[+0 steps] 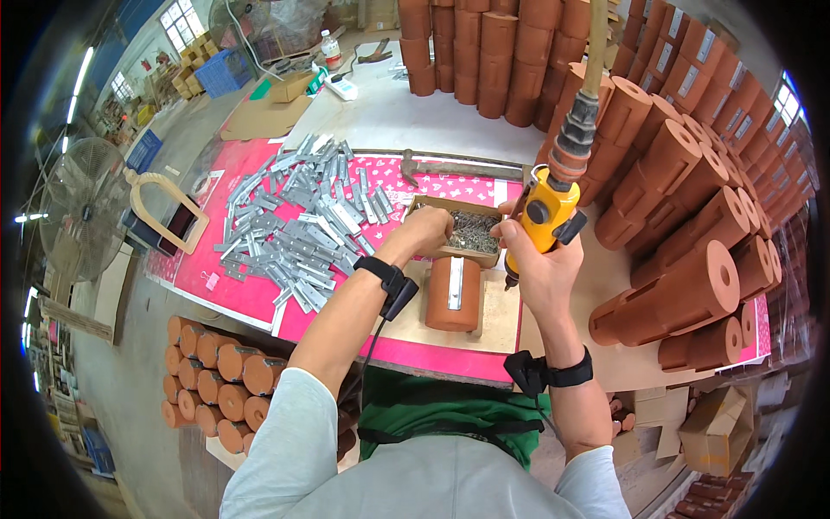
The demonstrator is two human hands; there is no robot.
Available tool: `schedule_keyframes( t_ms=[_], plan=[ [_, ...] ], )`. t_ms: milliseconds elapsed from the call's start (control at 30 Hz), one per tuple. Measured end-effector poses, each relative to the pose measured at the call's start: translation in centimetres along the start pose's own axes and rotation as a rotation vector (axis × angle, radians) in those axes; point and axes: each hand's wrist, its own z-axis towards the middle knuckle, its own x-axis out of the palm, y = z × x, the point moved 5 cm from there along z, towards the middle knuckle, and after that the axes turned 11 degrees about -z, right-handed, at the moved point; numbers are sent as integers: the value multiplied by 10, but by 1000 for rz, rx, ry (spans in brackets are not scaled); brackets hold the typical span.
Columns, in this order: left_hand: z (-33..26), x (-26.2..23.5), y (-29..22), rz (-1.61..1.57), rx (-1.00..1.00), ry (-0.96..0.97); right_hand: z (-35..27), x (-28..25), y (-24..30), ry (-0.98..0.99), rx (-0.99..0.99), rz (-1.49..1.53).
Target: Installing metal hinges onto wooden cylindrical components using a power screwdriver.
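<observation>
My right hand (pixel 543 264) grips a yellow power screwdriver (pixel 546 212) that hangs from a hose above, its tip pointing down beside a terracotta cylinder (pixel 452 294). That cylinder lies on a wooden jig board (pixel 497 316), with a metal bracket (pixel 455 284) resting on top of it. My left hand (pixel 425 232) reaches into a small cardboard box of screws (pixel 471 232) just behind the cylinder, fingers curled among the screws. Whether it has a screw pinched is hidden.
A heap of grey metal brackets (pixel 298 221) covers the pink mat (pixel 225 290) to the left. Stacked terracotta cylinders (pixel 683 190) crowd the right side and the back (pixel 484 52). More cylinders (pixel 220 381) sit below the table's left edge. A hammer (pixel 450 166) lies behind the box.
</observation>
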Motion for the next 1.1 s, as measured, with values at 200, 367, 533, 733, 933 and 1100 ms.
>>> schedule_keyframes(
  t_ms=[200,367,533,733,933,1100],
  plan=[
    [-8,-1,2,-29,124,-128,0,-5,-3,6,-27,-45],
    [-17,-11,4,-228,129,-296,-1,0,-1,9,-6,1],
    [-37,-28,-2,-404,179,-411,2,3,-1,11,-4,35],
    [-92,-25,-36,-868,46,-375,9,12,11,12,-17,71],
    [-134,-12,-75,-810,138,-457,12,34,24,50,1,210],
    [-141,-6,-77,-741,134,-446,7,46,31,83,20,258]
  ],
)
